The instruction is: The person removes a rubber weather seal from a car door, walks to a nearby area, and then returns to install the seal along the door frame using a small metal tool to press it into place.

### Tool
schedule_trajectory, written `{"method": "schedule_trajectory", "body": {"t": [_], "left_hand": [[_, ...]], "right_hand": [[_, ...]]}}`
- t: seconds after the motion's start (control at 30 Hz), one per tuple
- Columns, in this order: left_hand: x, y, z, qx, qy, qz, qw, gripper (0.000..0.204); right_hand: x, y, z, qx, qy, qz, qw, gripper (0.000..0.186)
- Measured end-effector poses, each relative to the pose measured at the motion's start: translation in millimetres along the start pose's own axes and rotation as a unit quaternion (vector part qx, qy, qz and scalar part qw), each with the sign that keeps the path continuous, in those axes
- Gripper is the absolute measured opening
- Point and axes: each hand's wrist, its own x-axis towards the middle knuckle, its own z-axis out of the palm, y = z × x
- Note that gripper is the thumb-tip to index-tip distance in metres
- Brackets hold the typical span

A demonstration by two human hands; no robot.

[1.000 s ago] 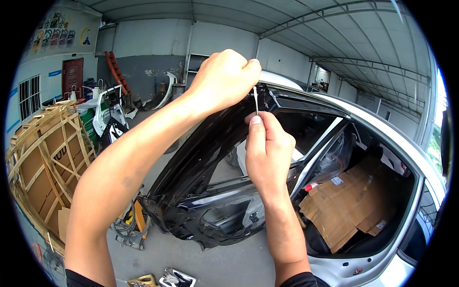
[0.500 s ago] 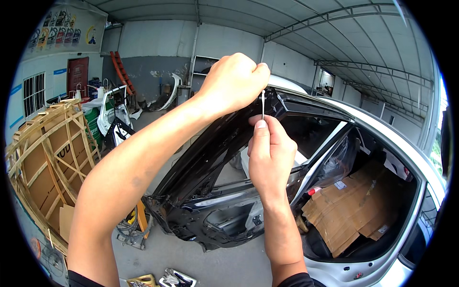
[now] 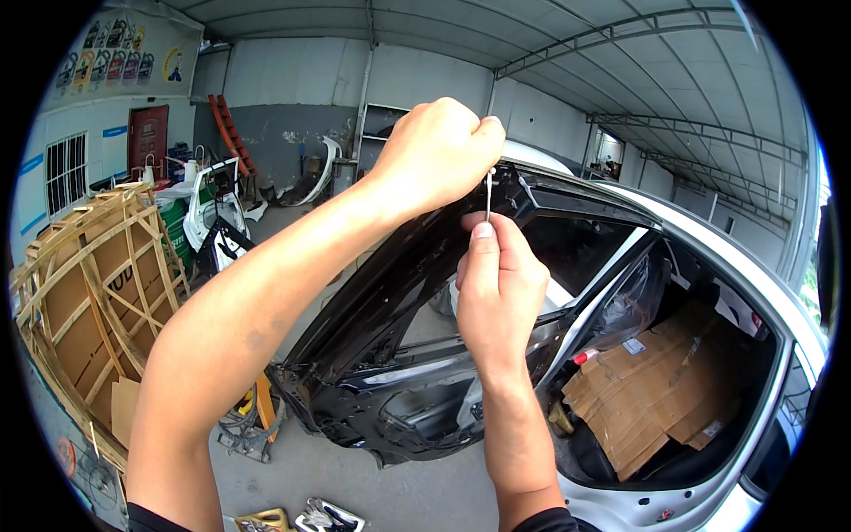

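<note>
My left hand (image 3: 443,151) is closed, its thumb and curled fingers at the top corner of the black open car door (image 3: 390,417). Whatever those fingers hold is hidden. My right hand (image 3: 501,275) is below it, thumb and fingers pinching a thin metal rod (image 3: 488,195) that stands upright, its pale small upper end close under my left thumb. The door's window frame lies behind both hands, with the white car body (image 3: 762,297) to the right.
A wooden crate frame (image 3: 80,293) stands at left, a loose white door (image 3: 208,199) and red ladder (image 3: 232,133) behind it. Cardboard (image 3: 656,381) covers the car's rear seat. An orange-and-grey stand (image 3: 261,408) and tools (image 3: 324,516) lie on the grey floor (image 3: 355,479).
Both my hands appear slightly further right and my right hand a little lower than a second ago, along with a slight shift of the whole view. My grips look the same.
</note>
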Motion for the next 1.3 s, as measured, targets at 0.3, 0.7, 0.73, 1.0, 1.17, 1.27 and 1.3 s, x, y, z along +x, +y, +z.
{"method": "schedule_trajectory", "body": {"t": [0.3,0.7,0.73,1.0,1.17,1.27,1.3], "left_hand": [[1,-2,0,-0.003,0.003,0.000,1.000,0.051],[5,-4,-1,0.000,-0.009,-0.015,1.000,0.049],[5,-4,-1,0.000,-0.011,-0.017,1.000,0.049],[15,-12,0,-0.029,-0.048,-0.001,0.998,0.050],[17,-14,-3,-0.044,-0.062,-0.009,0.997,0.050],[15,-15,-3,-0.056,-0.065,-0.011,0.996,0.050],[14,-14,-2,-0.061,-0.066,-0.013,0.996,0.050]], "right_hand": [[-1,2,6,-0.006,0.018,-0.008,1.000,0.016],[1,5,12,0.012,0.028,-0.035,0.999,0.018],[1,6,10,0.021,0.022,-0.029,0.999,0.018],[14,-22,-19,0.045,-0.084,0.101,0.990,0.020],[33,-34,-41,-0.038,-0.177,0.090,0.979,0.023],[49,-41,-54,-0.112,-0.235,0.052,0.964,0.024],[53,-41,-58,-0.131,-0.249,0.043,0.959,0.023]]}}
